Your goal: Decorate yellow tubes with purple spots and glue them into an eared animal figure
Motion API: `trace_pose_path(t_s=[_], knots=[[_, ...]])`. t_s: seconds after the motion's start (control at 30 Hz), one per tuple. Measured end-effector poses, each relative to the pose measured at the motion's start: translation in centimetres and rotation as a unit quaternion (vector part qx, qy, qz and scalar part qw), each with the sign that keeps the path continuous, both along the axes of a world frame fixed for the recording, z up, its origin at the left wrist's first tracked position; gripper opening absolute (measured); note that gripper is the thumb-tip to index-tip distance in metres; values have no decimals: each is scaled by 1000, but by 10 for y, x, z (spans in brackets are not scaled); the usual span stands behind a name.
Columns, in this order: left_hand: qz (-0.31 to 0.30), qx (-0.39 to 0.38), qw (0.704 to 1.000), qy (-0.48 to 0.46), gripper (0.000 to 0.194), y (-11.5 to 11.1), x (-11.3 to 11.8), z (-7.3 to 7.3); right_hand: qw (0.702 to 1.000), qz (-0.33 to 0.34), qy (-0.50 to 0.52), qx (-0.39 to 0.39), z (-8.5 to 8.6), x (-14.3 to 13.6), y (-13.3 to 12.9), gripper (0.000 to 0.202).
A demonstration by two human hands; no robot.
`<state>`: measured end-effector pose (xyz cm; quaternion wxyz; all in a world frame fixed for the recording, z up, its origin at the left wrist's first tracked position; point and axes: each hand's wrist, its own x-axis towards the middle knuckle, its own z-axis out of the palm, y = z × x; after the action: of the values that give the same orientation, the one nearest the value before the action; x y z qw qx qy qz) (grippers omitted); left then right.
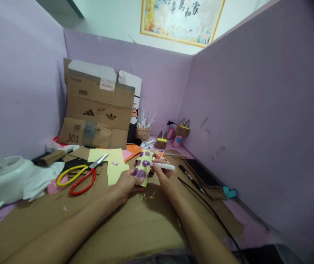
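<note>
Yellow purple-spotted piece in the half-closed left hand; white marker in the pinched right hand.

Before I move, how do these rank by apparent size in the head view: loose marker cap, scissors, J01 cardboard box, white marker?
Largest to smallest:
1. J01 cardboard box
2. Scissors
3. White marker, partly covered by the right hand
4. Loose marker cap
</note>
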<state>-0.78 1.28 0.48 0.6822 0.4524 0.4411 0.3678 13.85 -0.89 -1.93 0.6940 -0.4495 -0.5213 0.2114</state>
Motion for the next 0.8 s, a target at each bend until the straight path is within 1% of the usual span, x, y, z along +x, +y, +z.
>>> trace_pose_path(t_s=[0.17,0.6,0.8], knots=[[-4,4,1000,-5,27,1,0,-1,1000,18,8,-5,3,-1,-3,18],[-1,-1,1000,4,26,-1,0,2,1000,-21,-11,16,-1,0,2,24],[-2,-1,1000,-1,24,0,0,1,1000,-13,14,11,1,0,0,20]])
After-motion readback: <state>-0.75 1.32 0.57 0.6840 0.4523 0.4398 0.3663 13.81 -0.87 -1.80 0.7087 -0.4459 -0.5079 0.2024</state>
